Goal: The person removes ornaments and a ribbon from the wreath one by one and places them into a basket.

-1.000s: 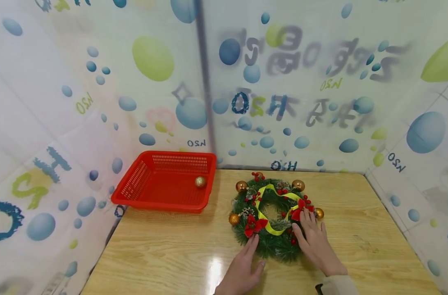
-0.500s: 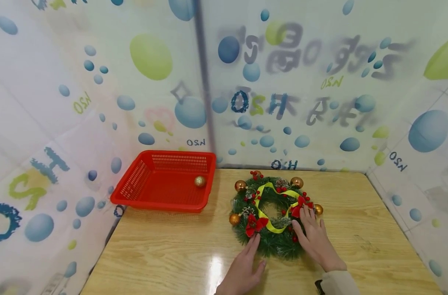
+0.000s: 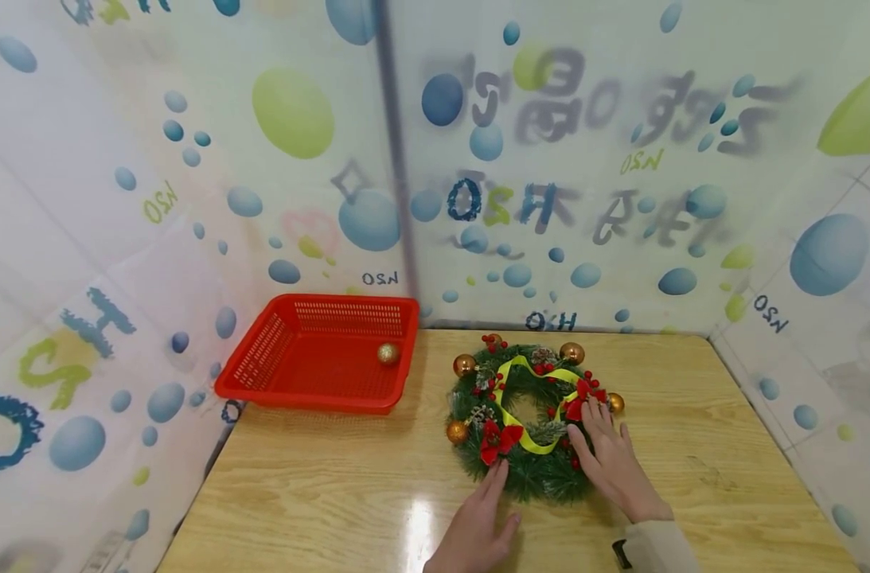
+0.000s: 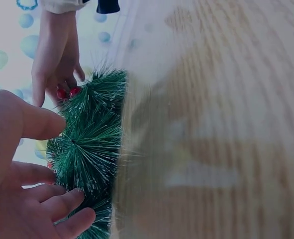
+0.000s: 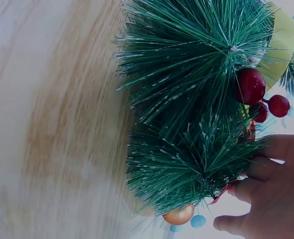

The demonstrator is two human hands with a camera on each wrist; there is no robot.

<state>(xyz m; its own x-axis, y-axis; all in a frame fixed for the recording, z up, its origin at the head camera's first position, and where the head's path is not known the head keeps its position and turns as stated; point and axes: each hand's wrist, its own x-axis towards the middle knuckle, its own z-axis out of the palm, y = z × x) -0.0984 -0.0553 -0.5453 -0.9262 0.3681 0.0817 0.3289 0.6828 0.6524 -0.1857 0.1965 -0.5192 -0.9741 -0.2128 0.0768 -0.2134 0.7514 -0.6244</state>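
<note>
A green pine wreath (image 3: 538,477) lies flat on the wooden table, trimmed with a yellow ribbon (image 3: 508,398), red berries, frosted pine cones and gold and copper baubles. My left hand (image 3: 474,525) is at its near left side, fingers extended to the edge just below a red flower (image 3: 499,442). On the right, my right hand (image 3: 617,469) rests its loosely straight fingers on the wreath by another red flower (image 3: 585,399). In the right wrist view those fingers (image 5: 263,169) are partly behind the needles (image 5: 186,144). Neither hand curls round anything.
A red plastic basket (image 3: 320,404) with slotted walls stands at the back left of the table (image 3: 320,493). One glittery gold bauble (image 3: 388,353) lies inside it. Printed curtains or sheets (image 3: 585,199) enclose the table's back and sides.
The wreath has turned slightly counterclockwise: its right baubles shifted up and left, the left one down. My left hand has slid a little right; the right hand has barely moved.
</note>
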